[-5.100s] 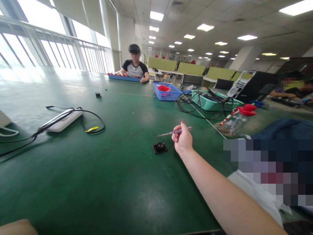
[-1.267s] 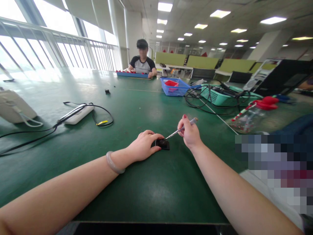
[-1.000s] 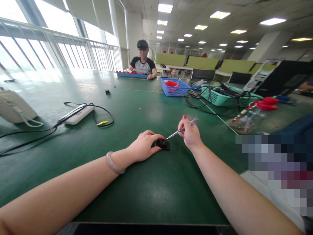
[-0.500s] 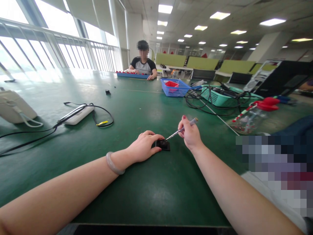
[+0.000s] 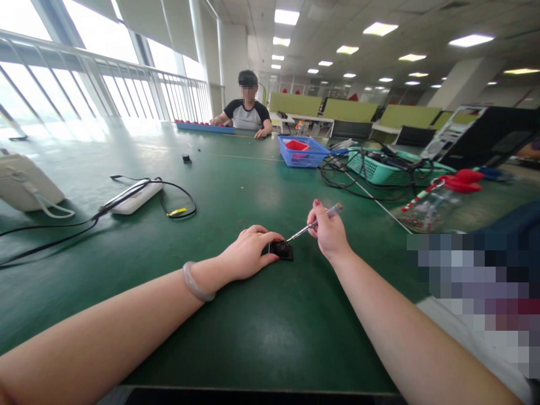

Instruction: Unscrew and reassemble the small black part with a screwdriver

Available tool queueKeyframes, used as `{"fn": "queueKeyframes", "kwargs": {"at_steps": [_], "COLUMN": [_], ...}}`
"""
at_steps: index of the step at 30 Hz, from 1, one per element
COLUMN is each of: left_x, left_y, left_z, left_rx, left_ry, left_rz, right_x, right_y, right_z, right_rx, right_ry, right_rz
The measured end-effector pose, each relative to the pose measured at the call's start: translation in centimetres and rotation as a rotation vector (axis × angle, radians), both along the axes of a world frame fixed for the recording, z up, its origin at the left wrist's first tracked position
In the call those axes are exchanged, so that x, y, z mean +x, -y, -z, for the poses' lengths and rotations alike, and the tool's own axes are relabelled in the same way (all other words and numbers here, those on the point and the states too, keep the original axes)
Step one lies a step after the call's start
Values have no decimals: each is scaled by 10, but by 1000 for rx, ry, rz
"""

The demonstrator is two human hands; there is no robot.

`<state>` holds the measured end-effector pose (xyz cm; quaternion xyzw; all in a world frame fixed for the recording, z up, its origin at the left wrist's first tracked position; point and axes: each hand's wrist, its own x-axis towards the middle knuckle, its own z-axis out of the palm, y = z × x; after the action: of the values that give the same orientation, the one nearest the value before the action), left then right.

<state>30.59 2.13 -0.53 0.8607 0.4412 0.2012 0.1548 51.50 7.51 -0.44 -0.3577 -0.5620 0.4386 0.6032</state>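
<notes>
Blue basket (image 5: pixel 302 156) with red tray (image 5: pixel 296 145)

no readable text, labels, brands or numbers on anything

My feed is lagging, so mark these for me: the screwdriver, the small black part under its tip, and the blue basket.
screwdriver (image 5: pixel 314 224): head view, middle of the shaft.
small black part (image 5: pixel 283 250): head view, top face.
blue basket (image 5: pixel 314 156): head view, front wall.

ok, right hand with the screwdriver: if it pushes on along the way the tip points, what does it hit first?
The small black part on the table: the screwdriver in the right hand slants down-left at it, tip apparently touching. Beyond it, the left hand.
</notes>
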Motion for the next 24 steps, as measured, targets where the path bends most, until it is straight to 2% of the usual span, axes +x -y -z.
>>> {"fn": "queueKeyframes", "kwargs": {"at_steps": [14, 24], "left_x": [0, 0], "left_y": [0, 0], "left_z": [-2, 0], "left_rx": [-8, 8], "left_ry": [-8, -8], "left_rz": [-2, 3], "right_x": [-1, 0], "right_y": [1, 4], "right_z": [-2, -6], "right_rx": [-54, -13], "right_ry": [-30, -56], "right_rz": [-6, -102]}}
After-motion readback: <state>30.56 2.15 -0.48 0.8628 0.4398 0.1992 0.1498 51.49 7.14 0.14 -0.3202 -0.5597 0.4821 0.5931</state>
